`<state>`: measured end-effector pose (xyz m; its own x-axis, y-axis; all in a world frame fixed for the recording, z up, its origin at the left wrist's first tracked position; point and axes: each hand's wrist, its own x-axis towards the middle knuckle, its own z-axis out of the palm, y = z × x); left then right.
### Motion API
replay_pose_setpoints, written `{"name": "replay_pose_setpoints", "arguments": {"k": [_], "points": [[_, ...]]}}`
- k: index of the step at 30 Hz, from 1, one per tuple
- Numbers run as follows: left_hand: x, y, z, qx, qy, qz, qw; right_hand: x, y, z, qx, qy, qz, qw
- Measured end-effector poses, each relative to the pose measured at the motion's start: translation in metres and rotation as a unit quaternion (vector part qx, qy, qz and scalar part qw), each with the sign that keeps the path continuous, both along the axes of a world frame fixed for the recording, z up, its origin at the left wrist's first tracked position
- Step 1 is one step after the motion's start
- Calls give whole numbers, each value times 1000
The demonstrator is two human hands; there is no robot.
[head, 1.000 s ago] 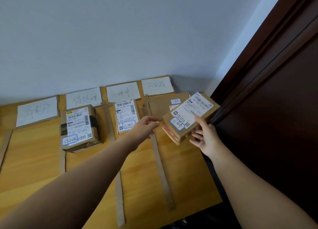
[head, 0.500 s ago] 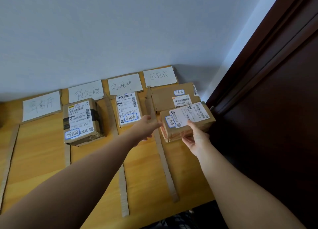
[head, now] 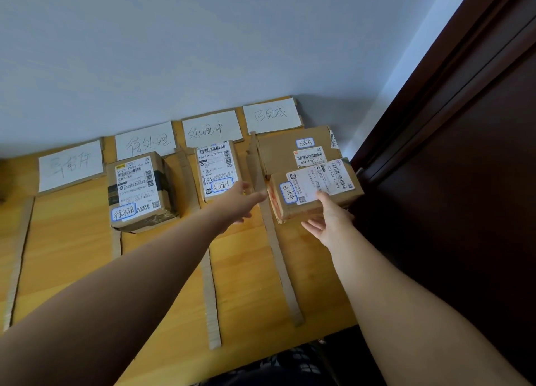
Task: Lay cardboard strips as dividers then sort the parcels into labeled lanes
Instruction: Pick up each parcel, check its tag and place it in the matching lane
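My right hand [head: 327, 220] grips the near edge of a brown parcel [head: 316, 188], thumb on its white shipping label, fingers underneath. The parcel lies in the rightmost lane, its far side against a flat brown parcel [head: 290, 150] behind it. My left hand [head: 237, 203] is open, its fingertips reaching over the divider strip [head: 280, 258] toward the parcel's left end. A slim parcel [head: 216, 168] sits in the third lane and a taller box [head: 139, 188] in the second. White label cards [head: 271, 114] [head: 211, 129] [head: 145, 142] [head: 71, 165] head the lanes.
Further cardboard strips [head: 210, 293] [head: 116, 242] [head: 17, 258] run front to back across the wooden table [head: 66, 255]. A grey wall rises behind the cards. A dark wooden door [head: 464, 182] stands close to the table's right edge.
My right hand brought the parcel down from a raised tilt to lie level in the rightmost lane. My left hand stayed near the divider strip.
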<state>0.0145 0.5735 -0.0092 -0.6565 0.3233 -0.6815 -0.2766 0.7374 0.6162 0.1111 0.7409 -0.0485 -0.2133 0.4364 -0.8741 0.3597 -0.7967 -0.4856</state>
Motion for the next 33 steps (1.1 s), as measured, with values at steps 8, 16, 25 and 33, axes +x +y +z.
{"name": "replay_pose_setpoints", "arguments": {"k": [8, 16, 25, 33], "points": [[2, -10, 19, 15, 26, 13, 999, -4, -4, 18, 78, -52, 29, 995], [10, -68, 55, 49, 86, 46, 994, -5, -34, 50, 246, -118, 73, 959], [10, -234, 89, 130, 156, 154, 967, -45, -177, 93, 455, 22, 272, 848], [16, -432, 96, 76, 240, 211, 944, -66, -395, 91, 430, 142, 428, 782]]}}
